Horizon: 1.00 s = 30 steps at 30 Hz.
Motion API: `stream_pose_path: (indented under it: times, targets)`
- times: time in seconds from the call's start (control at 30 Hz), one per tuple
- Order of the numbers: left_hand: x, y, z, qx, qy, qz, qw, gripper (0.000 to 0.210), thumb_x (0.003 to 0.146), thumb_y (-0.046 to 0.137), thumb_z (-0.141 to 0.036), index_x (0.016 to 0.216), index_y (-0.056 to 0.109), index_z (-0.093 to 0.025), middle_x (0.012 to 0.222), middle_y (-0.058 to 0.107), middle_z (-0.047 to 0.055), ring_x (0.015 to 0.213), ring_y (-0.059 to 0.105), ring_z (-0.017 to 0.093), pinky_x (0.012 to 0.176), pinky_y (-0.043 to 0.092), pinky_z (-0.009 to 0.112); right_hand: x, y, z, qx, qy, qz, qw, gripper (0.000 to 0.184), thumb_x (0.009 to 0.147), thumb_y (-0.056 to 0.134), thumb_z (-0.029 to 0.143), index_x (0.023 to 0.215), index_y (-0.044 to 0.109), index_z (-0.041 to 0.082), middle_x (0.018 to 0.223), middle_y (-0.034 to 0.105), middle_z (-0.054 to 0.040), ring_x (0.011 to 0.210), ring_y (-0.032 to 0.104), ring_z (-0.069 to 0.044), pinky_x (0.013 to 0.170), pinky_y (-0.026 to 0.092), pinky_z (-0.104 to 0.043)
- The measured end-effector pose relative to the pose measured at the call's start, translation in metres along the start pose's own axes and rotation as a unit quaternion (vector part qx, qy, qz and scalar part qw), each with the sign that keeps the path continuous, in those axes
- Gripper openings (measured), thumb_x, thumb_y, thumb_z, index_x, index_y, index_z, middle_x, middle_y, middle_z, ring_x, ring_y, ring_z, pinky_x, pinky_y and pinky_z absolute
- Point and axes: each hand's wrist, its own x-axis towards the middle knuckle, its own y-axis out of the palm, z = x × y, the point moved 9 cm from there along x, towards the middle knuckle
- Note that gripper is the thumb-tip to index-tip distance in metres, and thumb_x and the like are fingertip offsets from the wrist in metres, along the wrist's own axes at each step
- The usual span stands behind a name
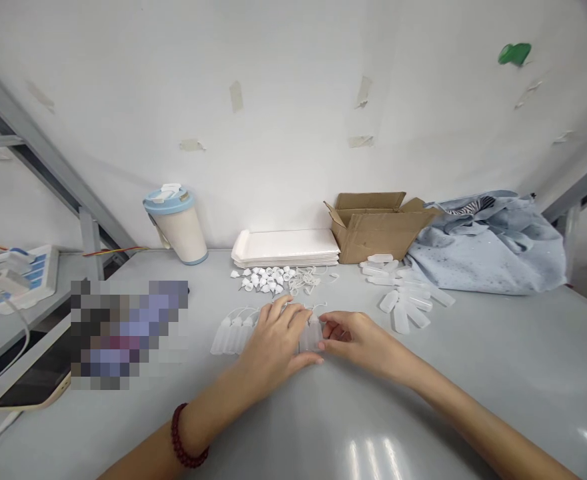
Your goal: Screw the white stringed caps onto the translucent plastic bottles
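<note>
A row of small translucent squeeze bottles (233, 337) lies side by side on the grey table, with thin cap straps looping at their tops. My left hand (276, 338) rests across the middle of the row, fingers spread and thumb stretched to the right below the bottles; it hides several of them. At the row's right end, my right hand (353, 340) has its fingers curled, with thumb and fingertip against the side of the last bottle (314, 335). Beyond the row are white pointed caps (268, 279) and a pile of thin strap pieces (307, 279).
Loose translucent bottles (407, 300) lie at the right, before an open cardboard box (378, 233) and a light blue cloth bag (493, 247). White padded envelopes (288, 247) are stacked by the wall. A tumbler (177, 223) and a phone (38, 373) are at left.
</note>
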Motion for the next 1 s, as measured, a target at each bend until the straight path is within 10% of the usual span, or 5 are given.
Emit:
stream_pose_path:
  times: [0.63, 1.0]
  targets:
    - [0.008, -0.025, 0.030, -0.114, -0.084, -0.061, 0.988, 0.025, 0.088, 0.051, -0.032, 0.105, 0.059, -0.016, 0.104, 0.061, 0.009, 0.107, 0.047, 0.026, 0.090, 0.042, 0.041, 0.005, -0.047, -0.011, -0.090, 0.051, -0.048, 0.993, 0.040, 0.083, 0.055, 0.035, 0.112, 0.060, 0.009, 0.087, 0.070, -0.0063, 0.074, 0.066, -0.018, 0.064, 0.048, -0.025]
    - [0.079, -0.021, 0.026, 0.024, -0.075, -0.017, 0.997, 0.019, 0.077, 0.055, -0.021, 0.067, 0.071, -0.015, 0.072, 0.063, 0.011, 0.089, 0.051, 0.029, 0.074, 0.041, 0.037, 0.001, -0.106, -0.022, -0.308, 0.087, -0.186, 0.929, 0.035, 0.080, 0.047, 0.005, 0.111, 0.061, 0.011, 0.097, 0.069, -0.0106, 0.084, 0.062, -0.021, 0.067, 0.039, -0.026]
